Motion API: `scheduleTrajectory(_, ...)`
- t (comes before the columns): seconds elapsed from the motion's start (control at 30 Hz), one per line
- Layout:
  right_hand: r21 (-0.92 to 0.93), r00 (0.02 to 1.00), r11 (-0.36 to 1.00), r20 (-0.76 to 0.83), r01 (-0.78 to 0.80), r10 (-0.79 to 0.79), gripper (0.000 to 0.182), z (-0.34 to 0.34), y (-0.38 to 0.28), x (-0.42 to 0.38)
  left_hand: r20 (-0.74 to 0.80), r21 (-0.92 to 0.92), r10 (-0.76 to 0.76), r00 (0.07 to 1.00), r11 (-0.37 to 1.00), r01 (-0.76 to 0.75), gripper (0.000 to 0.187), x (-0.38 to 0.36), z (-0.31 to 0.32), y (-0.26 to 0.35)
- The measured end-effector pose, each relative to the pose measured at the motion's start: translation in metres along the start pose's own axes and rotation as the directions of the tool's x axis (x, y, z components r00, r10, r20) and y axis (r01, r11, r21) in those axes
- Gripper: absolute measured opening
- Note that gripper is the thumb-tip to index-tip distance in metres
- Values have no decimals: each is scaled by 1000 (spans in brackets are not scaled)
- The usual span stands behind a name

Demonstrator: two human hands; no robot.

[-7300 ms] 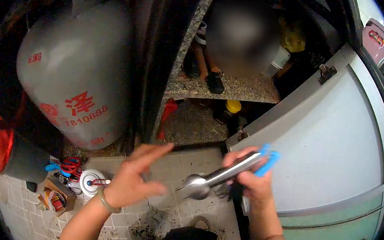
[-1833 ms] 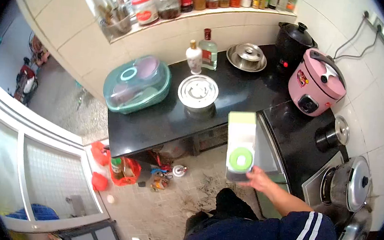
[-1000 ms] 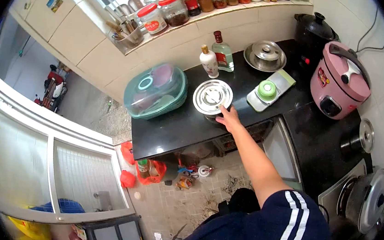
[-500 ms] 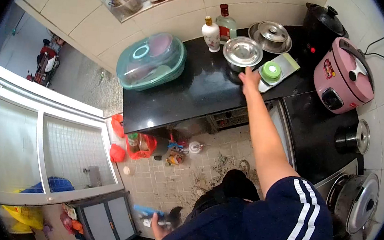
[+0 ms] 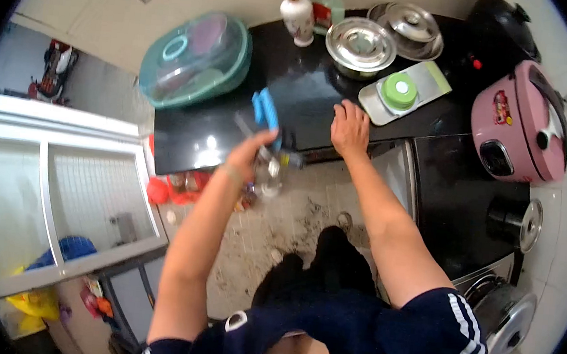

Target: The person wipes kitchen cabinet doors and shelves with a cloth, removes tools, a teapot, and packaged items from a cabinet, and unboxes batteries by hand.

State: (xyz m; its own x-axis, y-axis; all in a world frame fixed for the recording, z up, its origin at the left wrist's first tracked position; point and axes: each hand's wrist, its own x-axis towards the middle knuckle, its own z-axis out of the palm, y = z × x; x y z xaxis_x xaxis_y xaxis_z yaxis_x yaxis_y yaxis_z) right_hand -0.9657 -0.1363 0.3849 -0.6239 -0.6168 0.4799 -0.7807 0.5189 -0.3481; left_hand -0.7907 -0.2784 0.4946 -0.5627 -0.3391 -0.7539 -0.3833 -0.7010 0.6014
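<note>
My left hand (image 5: 250,152) is closed around a blurred bundle above the counter's front edge. Bright blue pieces (image 5: 266,109) stick up from the bundle, and a dark piece with a yellow part (image 5: 292,159) juts out to the right. Motion blur hides their exact kind. At the front of the black counter, my right hand (image 5: 351,130) rests with its fingers down on the top, holding nothing I can see. Just beyond it lie a grater board (image 5: 436,81) with a green round holder (image 5: 399,90) and a lidded steel bowl (image 5: 361,44).
A covered teal basket (image 5: 232,76) stands on the counter's left. Behind are a white bottle (image 5: 297,20), a clear bottle (image 5: 326,7) and steel dishes (image 5: 414,26). To the right are a pink rice cooker (image 5: 517,124) and a pot (image 5: 508,219). Red bags (image 5: 158,191) lie below.
My left hand has risen from low beside my body to the counter edge, bringing the blue bundle. My right hand has drawn back from the steel bowl to the counter's front.
</note>
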Motion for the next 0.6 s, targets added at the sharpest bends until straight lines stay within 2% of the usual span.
scheduleTrajectory(0.03,-64,1000,998,1,14,-14,27,6,2,0,-4,25,-120,993,992,120,44,36,-2,10)
scheduleTrajectory(0.07,-54,999,998,39,39,-36,27,9,4,2,-83,99,-122,989,987,130,44,51,9,23)
scheduleTrajectory(0.1,-63,1000,998,13,27,-27,26,9,3,3,-219,258,-50,974,960,107,43,83,7,25)
scheduleTrajectory(0.17,-70,1000,998,2,6,-6,25,10,2,2,-128,231,-108,986,963,136,37,130,7,37)
scheduleTrajectory(0.2,-60,999,998,38,26,-24,25,11,3,2,-217,272,-80,973,952,139,34,127,22,47)
scheduleTrajectory(0.23,-52,999,998,25,23,-22,26,12,3,2,-214,242,-99,972,959,151,33,126,33,55)
scheduleTrajectory(0.3,-65,1000,998,27,14,-12,28,13,3,3,-314,491,-6,950,855,168,41,196,9,54)
scheduleTrajectory(0.37,-73,999,997,24,32,-30,28,18,5,2,-345,587,200,917,809,45,55,160,31,72)
scheduleTrajectory(0.4,-86,999,996,1,36,-36,29,18,5,1,-340,627,249,907,779,21,65,158,31,78)
scheduleTrajectory(0.47,-80,998,996,37,46,-43,28,15,4,2,-335,613,419,844,777,-142,67,158,25,81)
scheduleTrajectory(0.53,-101,998,994,37,44,-41,28,16,4,3,-408,688,502,763,718,-104,63,146,15,83)
scheduleTrajectory(0.57,-113,998,993,37,45,-41,27,15,2,3,-399,731,744,536,611,-304,56,149,2,68)
scheduleTrajectory(0.6,-120,999,992,46,35,-30,26,14,1,2,-300,808,816,494,493,-322,49,109,3,65)
